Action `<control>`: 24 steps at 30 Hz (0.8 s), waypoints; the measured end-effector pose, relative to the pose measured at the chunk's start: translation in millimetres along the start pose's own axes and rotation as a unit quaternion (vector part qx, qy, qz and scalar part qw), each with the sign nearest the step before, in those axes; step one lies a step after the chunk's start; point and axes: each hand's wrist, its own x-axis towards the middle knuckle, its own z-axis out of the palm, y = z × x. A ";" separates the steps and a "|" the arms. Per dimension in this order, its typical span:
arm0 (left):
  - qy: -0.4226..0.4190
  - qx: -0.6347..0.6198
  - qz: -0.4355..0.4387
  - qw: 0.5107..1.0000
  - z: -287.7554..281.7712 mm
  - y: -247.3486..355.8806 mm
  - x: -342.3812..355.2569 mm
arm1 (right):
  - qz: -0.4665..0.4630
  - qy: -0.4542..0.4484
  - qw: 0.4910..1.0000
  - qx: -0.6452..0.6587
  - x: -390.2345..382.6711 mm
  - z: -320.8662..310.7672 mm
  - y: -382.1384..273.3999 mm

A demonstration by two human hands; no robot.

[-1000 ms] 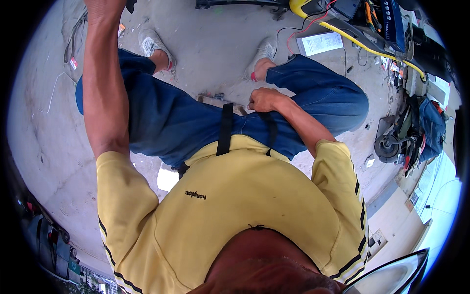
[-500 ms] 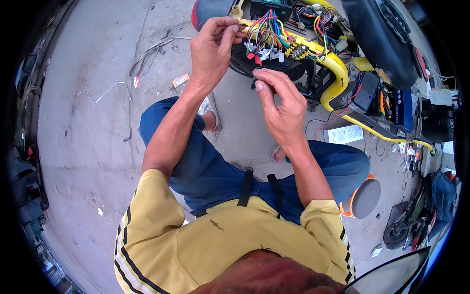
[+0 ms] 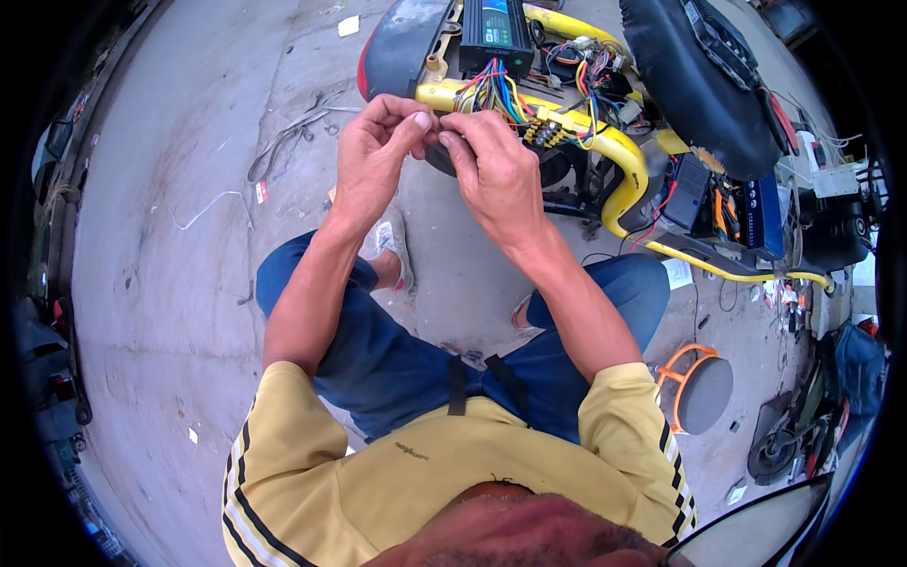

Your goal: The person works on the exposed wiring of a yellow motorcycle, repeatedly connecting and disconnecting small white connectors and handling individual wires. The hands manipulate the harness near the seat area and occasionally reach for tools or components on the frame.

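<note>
My left hand [image 3: 376, 156] and my right hand [image 3: 493, 170] meet fingertip to fingertip in front of a scooter's yellow frame tube [image 3: 619, 151]. Each has thumb and forefinger pinched together. Whatever lies between the fingertips is too small to make out. Just beyond my right hand, a bundle of coloured wires [image 3: 499, 90] comes down from a black finned box [image 3: 495, 33] with a blue label. A row of black and yellow terminals [image 3: 545, 130] sits against the tube, right of my right hand.
The black seat [image 3: 699, 90] leans at the far right. Tools [image 3: 726, 213] and a blue box [image 3: 763, 215] lie beside the footboard. An orange-legged stool [image 3: 704, 392] stands by my right knee. A strap [image 3: 283, 137] and a bent white wire [image 3: 213, 203] lie on the floor at left.
My right hand has moved left and up to meet my left hand, which has come down and slightly left, away from the tube. The view has shifted, showing more of the black box.
</note>
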 end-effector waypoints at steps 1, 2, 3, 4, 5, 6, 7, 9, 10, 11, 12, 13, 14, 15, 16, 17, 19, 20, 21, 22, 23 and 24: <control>-0.007 0.013 0.011 1.000 2.4 0.0 -2.3 | -0.002 -0.010 1.000 -0.009 -1.3 -4.0 0.7; -0.010 0.032 0.021 0.999 1.2 1.8 -6.9 | -0.004 -0.020 1.000 -0.011 -2.3 -4.8 -0.8; -0.012 0.050 0.032 0.998 -0.2 3.5 -9.0 | -0.004 -0.022 1.000 0.003 -1.8 -6.3 -2.6; -0.019 0.066 0.027 0.997 -1.7 5.4 -7.9 | -0.009 -0.020 1.000 0.006 -0.5 -7.6 -2.0; -0.020 0.083 0.016 0.996 -5.1 6.9 -10.7 | -0.011 -0.023 1.000 0.014 -3.2 -7.1 -2.9; -0.021 0.100 0.004 0.995 -8.4 7.9 -12.4 | -0.012 -0.026 0.999 0.023 -5.2 -7.2 -3.1; -0.042 0.056 -0.006 0.997 -11.7 7.3 -9.0 | -0.014 -0.024 0.999 0.026 -4.6 -9.8 -3.5; -0.031 0.052 0.021 0.998 -21.3 7.3 -0.9 | 0.025 -0.022 0.999 0.037 -6.6 -13.8 -4.7; -0.027 0.050 0.034 0.998 -26.1 7.7 -0.8 | 0.035 -0.016 0.998 0.040 -7.9 -13.5 -4.8; -0.026 0.086 0.064 0.994 -28.7 8.6 -2.0 | 0.031 -0.019 0.998 0.045 -8.8 -14.3 -5.0; -0.039 0.111 0.102 0.988 -27.5 9.4 -4.2 | 0.026 -0.026 0.998 0.050 -9.1 -14.3 -6.8; -0.053 0.135 0.140 0.979 -24.1 11.0 -6.9 | 0.022 -0.032 0.998 0.055 -9.3 -14.3 -8.9; -0.067 0.157 0.177 0.969 -18.6 13.8 -8.8 | 0.018 -0.040 0.997 0.058 -9.9 -15.5 -10.4; -0.079 0.187 0.197 0.959 -14.1 16.5 -8.7 | 0.015 -0.044 0.997 0.056 -10.2 -16.6 -10.7; -0.103 0.227 0.234 0.940 -14.5 14.7 -7.1 | 0.012 -0.047 0.997 0.053 -10.5 -17.5 -10.6; -0.127 0.267 0.272 0.916 -15.5 12.9 -1.9 | 0.008 -0.050 0.997 0.050 -10.3 -18.7 -10.5; -0.149 0.299 0.291 0.896 -14.9 13.6 -1.4 | 0.007 -0.051 0.997 0.057 -11.9 -19.7 -11.6; -0.159 0.290 0.272 0.904 -15.2 14.2 -0.5 | 0.003 -0.049 0.997 0.057 -10.1 -20.8 -11.2; -0.169 0.280 0.252 0.911 -16.8 14.7 0.0 | 0.002 -0.044 0.997 0.056 -10.3 -21.5 -11.1; -0.179 0.270 0.232 0.917 -17.7 15.2 0.3 | 0.000 -0.039 0.998 0.055 -12.6 -21.8 -11.5; -0.184 0.248 0.201 0.930 -17.6 16.5 0.0 | -0.002 -0.034 0.998 0.054 -13.5 -22.3 -12.6; -0.189 0.227 0.169 0.940 -17.1 18.1 -1.0 | -0.002 -0.028 0.999 0.043 -13.7 -23.2 -14.8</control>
